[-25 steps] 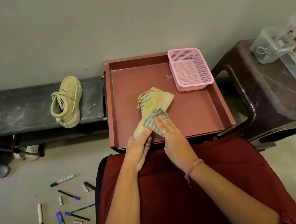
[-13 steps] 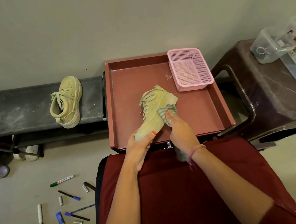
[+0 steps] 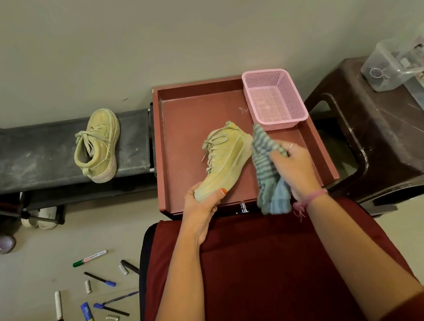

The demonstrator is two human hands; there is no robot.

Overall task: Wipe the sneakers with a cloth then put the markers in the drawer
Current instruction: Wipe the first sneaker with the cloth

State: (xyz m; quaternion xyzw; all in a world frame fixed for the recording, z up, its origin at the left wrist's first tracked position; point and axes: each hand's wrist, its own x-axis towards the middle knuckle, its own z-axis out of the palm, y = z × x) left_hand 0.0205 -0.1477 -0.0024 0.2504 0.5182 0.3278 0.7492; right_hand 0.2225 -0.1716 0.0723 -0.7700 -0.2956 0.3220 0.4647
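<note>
Lifting cloth off sneaker, right hand now beside heel

Bare forearms, an orange-painted thumbnail, finger rings, a pink wrist thread, maroon clothing.

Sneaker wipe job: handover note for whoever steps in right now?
Left hand grips the toe of the sneaker over the open red drawer.
Right hand holds the striped cloth beside the shoe's heel.
Second sneaker lies on the dark bench; can't tell if wiped.
Markers lie scattered on the floor; none in the drawer.
Left: finish wiping, then stow markers.
</note>
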